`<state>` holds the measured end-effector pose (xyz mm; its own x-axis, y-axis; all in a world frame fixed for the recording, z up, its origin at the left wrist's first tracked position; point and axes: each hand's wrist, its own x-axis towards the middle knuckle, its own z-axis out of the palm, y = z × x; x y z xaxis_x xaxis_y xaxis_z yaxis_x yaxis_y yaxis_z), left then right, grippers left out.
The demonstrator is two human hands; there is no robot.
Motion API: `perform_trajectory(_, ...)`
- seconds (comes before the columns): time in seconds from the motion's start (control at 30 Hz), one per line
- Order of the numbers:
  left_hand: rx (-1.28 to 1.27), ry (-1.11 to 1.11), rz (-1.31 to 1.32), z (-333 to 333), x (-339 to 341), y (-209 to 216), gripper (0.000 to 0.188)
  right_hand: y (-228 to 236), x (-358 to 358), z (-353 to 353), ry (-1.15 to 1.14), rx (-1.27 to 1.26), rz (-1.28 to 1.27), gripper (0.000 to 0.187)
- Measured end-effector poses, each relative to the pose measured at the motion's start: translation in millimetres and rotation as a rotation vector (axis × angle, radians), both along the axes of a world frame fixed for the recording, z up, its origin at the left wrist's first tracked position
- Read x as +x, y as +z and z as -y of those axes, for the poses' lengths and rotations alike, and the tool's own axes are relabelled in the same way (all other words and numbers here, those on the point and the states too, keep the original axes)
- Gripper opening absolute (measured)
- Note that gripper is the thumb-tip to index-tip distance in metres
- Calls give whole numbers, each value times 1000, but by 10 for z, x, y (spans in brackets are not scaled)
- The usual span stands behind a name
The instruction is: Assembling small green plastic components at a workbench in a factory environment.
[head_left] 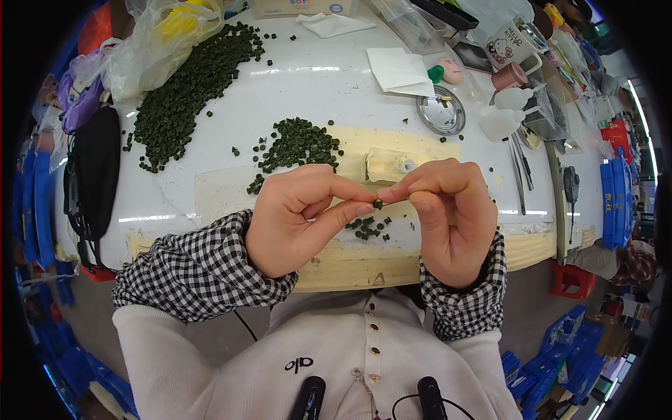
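Note:
My left hand (297, 220) comes in from the left, its thumb and forefinger pinched on a small dark green part (378, 205) with a yellowish spot. My right hand (455, 217) meets it there. Its forefinger reaches to the part, and its thumb and fingers are closed around something thin, mostly hidden, of which only a fine dark line shows. Just below the fingertips lie several loose green parts (367, 228). Beyond my left hand is a larger pile of the same parts (301, 143). A pale yellow block (386, 166) with a small whitish piece on it stands behind the fingertips.
A big heap of green parts (185, 91) covers the far left, beside a clear plastic bag (133, 66) and a black pouch (96, 171). At right are a round metal lid (441, 112), white squeeze bottles (500, 122), tweezers (516, 175) and a mug (514, 45).

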<state>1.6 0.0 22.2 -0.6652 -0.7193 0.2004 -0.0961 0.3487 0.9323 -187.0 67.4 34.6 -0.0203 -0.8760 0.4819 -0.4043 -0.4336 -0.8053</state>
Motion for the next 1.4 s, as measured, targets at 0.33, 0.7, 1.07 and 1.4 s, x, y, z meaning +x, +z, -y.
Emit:
perform_trajectory(0.33,35,13,-8,-11,1,-10,12,-7,-96,56,-355,-117,-133,9)
perform_trajectory(0.7,3,16,-49,14,-8,-36,12,-49,-134,133,-428,-116,-550,17)
perform_trajectory(1.07,35,54,-47,3,2,-21,12,-65,116,-267,-91,107,-132,29)
perform_trajectory(1.4,-64,48,-61,-3,16,-37,14,-118,119,-268,-7,117,-100,34)
